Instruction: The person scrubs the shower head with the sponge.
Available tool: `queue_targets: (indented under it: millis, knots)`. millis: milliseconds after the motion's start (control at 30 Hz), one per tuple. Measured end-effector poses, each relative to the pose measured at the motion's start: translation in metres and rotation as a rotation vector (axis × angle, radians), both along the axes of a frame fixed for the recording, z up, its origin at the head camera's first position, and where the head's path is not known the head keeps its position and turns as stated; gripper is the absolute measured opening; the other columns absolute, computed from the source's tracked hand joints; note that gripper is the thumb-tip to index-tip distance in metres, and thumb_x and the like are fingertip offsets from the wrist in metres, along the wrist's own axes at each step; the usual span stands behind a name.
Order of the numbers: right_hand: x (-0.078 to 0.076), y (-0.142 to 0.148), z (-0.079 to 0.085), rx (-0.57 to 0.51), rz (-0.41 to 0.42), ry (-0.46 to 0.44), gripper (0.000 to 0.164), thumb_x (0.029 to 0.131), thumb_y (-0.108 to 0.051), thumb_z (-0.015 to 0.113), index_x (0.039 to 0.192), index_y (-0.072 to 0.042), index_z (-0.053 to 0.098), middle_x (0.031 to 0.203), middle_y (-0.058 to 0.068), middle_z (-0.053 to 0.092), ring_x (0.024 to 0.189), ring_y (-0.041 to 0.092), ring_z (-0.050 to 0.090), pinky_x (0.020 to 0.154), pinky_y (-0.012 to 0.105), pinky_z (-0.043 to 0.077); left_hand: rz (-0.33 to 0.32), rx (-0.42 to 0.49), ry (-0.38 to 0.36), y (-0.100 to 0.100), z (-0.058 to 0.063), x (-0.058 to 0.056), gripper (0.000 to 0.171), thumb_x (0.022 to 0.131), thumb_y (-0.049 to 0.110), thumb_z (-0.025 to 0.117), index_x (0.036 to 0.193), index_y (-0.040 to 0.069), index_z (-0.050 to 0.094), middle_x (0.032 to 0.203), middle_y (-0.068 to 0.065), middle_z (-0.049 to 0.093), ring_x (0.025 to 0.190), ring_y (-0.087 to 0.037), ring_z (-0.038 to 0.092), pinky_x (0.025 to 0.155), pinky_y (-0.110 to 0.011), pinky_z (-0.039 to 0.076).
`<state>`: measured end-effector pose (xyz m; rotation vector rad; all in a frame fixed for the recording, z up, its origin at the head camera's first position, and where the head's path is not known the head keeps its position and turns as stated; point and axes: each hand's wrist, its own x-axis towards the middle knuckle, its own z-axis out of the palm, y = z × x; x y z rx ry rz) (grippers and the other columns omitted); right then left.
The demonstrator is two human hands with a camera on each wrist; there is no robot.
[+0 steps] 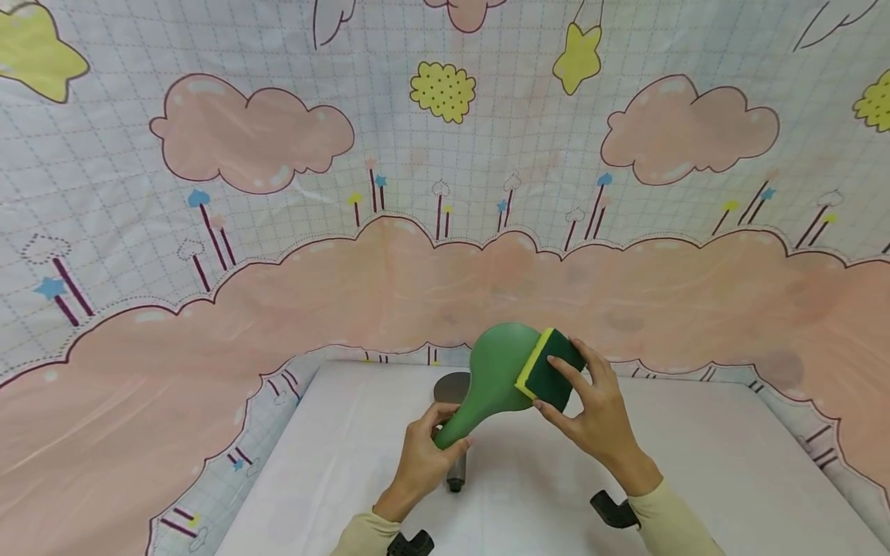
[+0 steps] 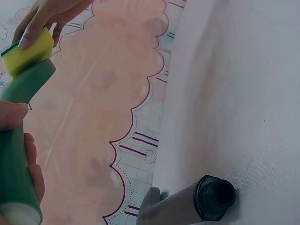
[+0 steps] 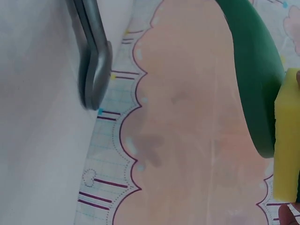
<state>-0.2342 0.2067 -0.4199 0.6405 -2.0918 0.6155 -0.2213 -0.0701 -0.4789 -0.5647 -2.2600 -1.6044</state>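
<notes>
Holding a smooth green handheld shower head point(image 1: 499, 369) in the left hand point(image 1: 426, 459), with thumb and fingers closed round its tapering handle, toward 7 o'clock from the broad rounded head. Raised clear of the flat white table point(image 1: 702, 455), with that head toward 1 o'clock from the grip. Pinching a rectangular two-layer sponge point(image 1: 547, 381), yellow foam backed with dark green scouring material, between the thumb and fingers of the right hand point(image 1: 601, 409). Touching the green head at its 3 o'clock side with the yellow layer, the dark green face turned toward the right hand. Showing that same contact toward 3 o'clock in the right wrist view, and a white end on the green handle toward 8 o'clock in the left wrist view. Including also, on the table, a grey handheld shower head point(image 1: 450, 388), partly hidden by the left hand, with its round face between 8 and 9 o'clock from the green one and its black threaded end near 5 o'clock from the left hand. Backed, from 9 through 12 to 3 o'clock, by a printed sheet point(image 1: 348, 293) with pink clouds and yellow stars.
</notes>
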Motion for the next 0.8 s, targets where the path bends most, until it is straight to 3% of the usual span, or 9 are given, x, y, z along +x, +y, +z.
queue_targets:
  millis: [167,500,800]
  knots:
    - [0.0017,-0.0008,0.0005,0.003,-0.007,-0.008,0.072,0.086,-0.072,0.053,0.13,-0.015,0.062,0.146,0.025,0.044,0.131,0.043,0.043,0.098,0.067,0.042,0.027,-0.012,0.029,0.0017,-0.0004,0.0003,0.046,0.076,0.011,0.084,0.115,0.023,0.063,0.1,-0.001,0.071,0.086,-0.013,0.062,0.072,-0.025,0.05]
    - [0.0,-0.0038,0.001,0.02,0.004,0.059,0.069,0.087,-0.07,0.053,0.128,-0.015,0.063,0.141,0.028,0.047,0.126,0.044,0.046,0.095,0.067,0.042,0.084,-0.06,0.166,0.0031,-0.0038,-0.0022,0.049,0.071,0.008,0.086,0.113,0.022,0.065,0.093,0.003,0.07,0.079,-0.007,0.06,0.068,-0.023,0.047]
    - [-0.0048,0.0022,0.004,-0.023,-0.009,0.005,0.072,0.086,-0.071,0.053,0.129,-0.014,0.063,0.145,0.026,0.045,0.13,0.044,0.044,0.096,0.068,0.042,0.1,-0.115,0.257,0.0026,-0.002,-0.0008,0.048,0.069,0.006,0.087,0.111,0.015,0.066,0.091,-0.001,0.071,0.077,-0.007,0.061,0.066,-0.022,0.047]
